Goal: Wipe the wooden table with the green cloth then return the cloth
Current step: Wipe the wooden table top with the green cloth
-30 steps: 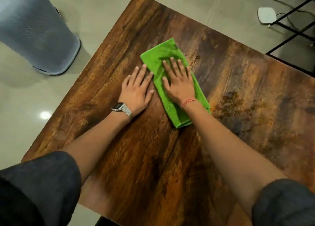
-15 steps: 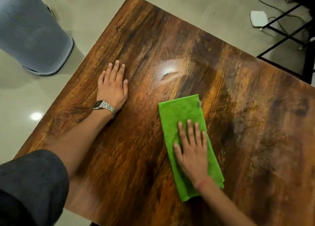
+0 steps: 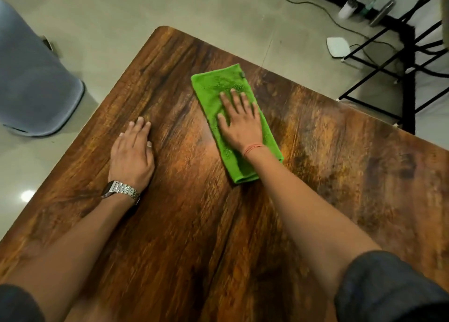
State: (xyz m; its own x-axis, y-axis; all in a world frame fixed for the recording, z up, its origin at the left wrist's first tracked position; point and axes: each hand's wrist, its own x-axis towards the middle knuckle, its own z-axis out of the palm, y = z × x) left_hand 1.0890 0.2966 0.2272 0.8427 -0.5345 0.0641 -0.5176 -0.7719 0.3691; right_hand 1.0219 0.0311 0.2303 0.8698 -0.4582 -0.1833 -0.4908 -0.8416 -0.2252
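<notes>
A folded green cloth (image 3: 213, 91) lies flat on the dark wooden table (image 3: 328, 188), towards its far edge. My right hand (image 3: 240, 122) presses down on the cloth's middle with fingers spread, a red thread around the wrist. My left hand (image 3: 132, 156) rests palm-down on the bare wood to the left of the cloth, apart from it, holding nothing. A metal watch sits on that wrist.
A grey bin (image 3: 34, 83) stands on the floor off the table's left side. A black metal frame (image 3: 398, 61) stands past the far right edge, with a white device (image 3: 337, 47) and cables on the floor near it.
My right hand has pushed the cloth from near me out towards the table's far edge. My left hand has stayed flat on the wood at the left.
</notes>
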